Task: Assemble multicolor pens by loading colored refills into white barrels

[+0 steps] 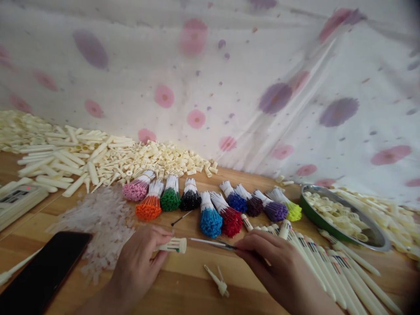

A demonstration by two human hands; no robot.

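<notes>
My left hand (pixel 139 256) is closed around a cream slotted pen barrel piece (pixel 177 245), its round end facing right and a bit of green showing in a slot. My right hand (pixel 274 258) pinches thin white pen refills (pixel 210 242) with dark ends at the fingers; how many is unclear. Their white tips point at the barrel piece, just short of its round end or at it. Below, between the hands, lies a small cream pointed pen part (pixel 218 280). One loose black-ended refill (pixel 180 218) rests behind my left hand.
Bundled refills stand in several colours, including orange (pixel 148 208), light blue (pixel 210 221) and yellow (pixel 293 211). Cream pen parts (pixel 157 157) are heaped behind. Clear plastic bits (pixel 101 223) and a phone (pixel 46 267) lie left. Finished-looking pens (pixel 328 267) and a metal bowl (pixel 382 243) are right.
</notes>
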